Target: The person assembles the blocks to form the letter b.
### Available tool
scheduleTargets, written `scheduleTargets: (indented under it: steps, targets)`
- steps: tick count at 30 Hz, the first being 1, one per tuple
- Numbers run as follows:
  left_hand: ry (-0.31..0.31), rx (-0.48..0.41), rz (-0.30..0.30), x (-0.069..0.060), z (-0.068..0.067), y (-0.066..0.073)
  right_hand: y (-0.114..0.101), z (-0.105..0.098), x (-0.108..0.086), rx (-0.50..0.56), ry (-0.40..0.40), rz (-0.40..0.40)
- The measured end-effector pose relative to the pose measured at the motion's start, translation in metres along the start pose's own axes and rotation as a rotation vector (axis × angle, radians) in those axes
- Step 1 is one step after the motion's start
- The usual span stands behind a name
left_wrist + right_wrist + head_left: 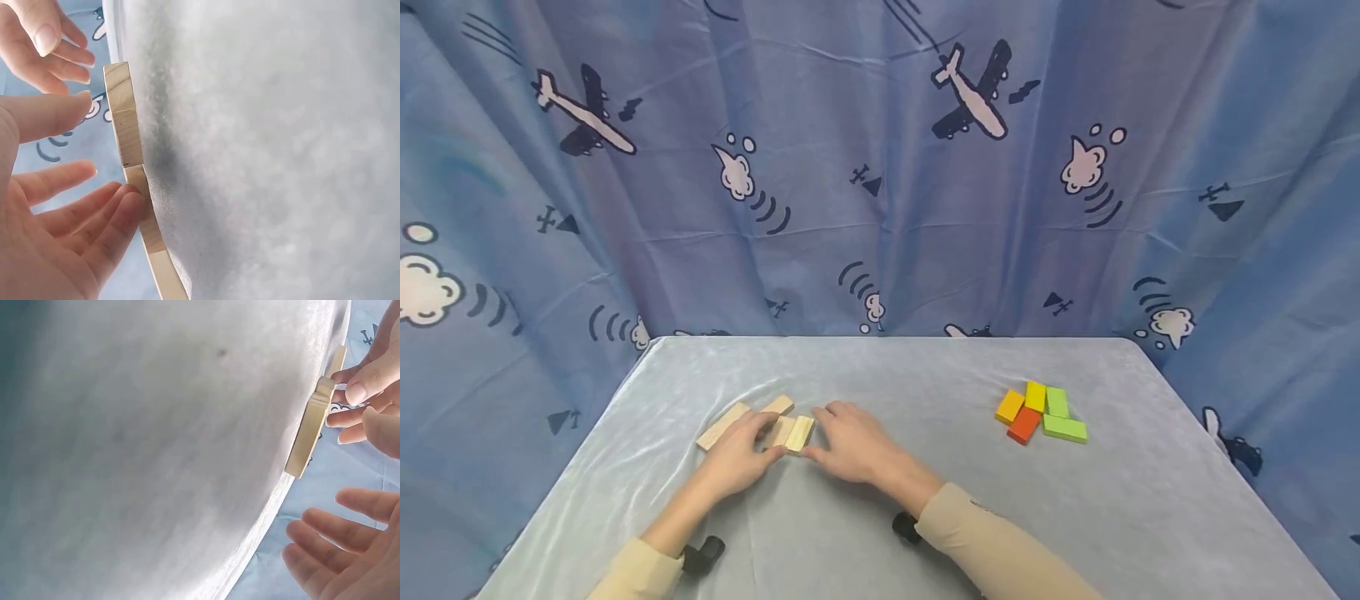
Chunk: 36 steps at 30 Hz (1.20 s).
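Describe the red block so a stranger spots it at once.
On the grey table, right of the right hand, five coloured blocks sit together. The red block lies on the near side of the yellow block. Only it is red, unlike the orange block and two green blocks.

A curtained-off tabletop workspace is being used: a pale cloth-covered table (pixel 925 400) is being screened by blue airplane-print curtains (pixel 820 108); the wider room is being hidden.

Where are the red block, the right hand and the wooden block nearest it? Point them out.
Red block (pixel 1024 425): head view, middle of its top face.
Right hand (pixel 850 442): head view, back of the hand.
Wooden block nearest the right hand (pixel 801 432): head view, its upper face.
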<state>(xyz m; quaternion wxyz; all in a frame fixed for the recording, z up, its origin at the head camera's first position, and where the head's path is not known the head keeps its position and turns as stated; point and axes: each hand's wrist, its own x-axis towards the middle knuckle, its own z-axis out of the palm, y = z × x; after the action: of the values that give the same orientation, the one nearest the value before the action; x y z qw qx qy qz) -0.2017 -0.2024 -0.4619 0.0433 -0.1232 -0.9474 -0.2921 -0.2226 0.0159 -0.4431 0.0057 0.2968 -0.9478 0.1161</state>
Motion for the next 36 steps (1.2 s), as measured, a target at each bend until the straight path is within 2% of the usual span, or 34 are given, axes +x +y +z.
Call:
scheduleTargets:
  steps: [16, 23, 30, 36]
  targets:
    - [0.003, -0.019, -0.009, 0.001, -0.001, -0.003, -0.008, 0.013, 0.019, 0.061, -0.008, -0.010]
    - [-0.043, -0.040, -0.034, 0.005, 0.000, -0.004, -0.004, 0.017, 0.026, 0.094, -0.029, 0.021]
    - [-0.078, -0.035, -0.012, 0.012, -0.002, -0.004, -0.001, 0.020, 0.031, 0.115, -0.063, 0.070]
    - [-0.136, 0.011, -0.004, 0.019, -0.005, -0.003, -0.003, 0.017, 0.035, 0.136, -0.097, 0.081]
